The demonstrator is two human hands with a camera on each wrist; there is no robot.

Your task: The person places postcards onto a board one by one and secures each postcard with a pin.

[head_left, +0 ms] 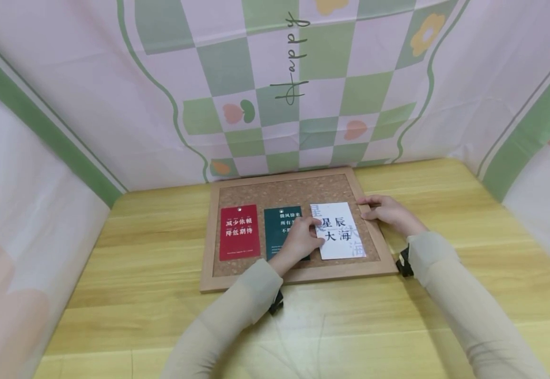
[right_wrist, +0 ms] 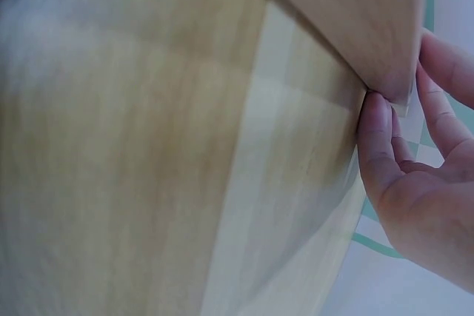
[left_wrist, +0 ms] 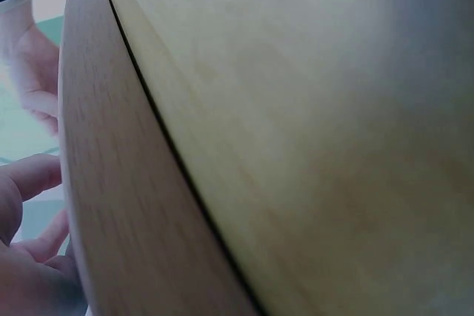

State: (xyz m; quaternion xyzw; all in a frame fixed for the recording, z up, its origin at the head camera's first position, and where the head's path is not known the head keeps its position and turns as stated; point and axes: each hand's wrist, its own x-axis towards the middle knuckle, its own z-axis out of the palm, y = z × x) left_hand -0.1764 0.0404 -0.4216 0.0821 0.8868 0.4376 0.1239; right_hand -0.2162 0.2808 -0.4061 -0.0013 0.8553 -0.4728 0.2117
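Note:
A wood-framed cork board (head_left: 298, 191) lies on the table with three cards on it. My left hand (head_left: 297, 241) reaches over the green card (head_left: 275, 221), its fingertips at the left edge of the white card (head_left: 339, 245). That card bears large dark characters and lies at the board's right. My right hand (head_left: 391, 213) grips the right side of the frame; in the right wrist view its fingers (right_wrist: 376, 131) meet the frame's edge. A red card (head_left: 239, 242) is at the left. Part of the green card is hidden under my left hand.
The yellow wooden table (head_left: 147, 316) extends around the board. A checked cloth (head_left: 227, 68) with printed flowers hangs behind it, and pale cloth with green bands (head_left: 33, 116) encloses both sides. Black wrist cameras (head_left: 404, 263) sit at the cuffs.

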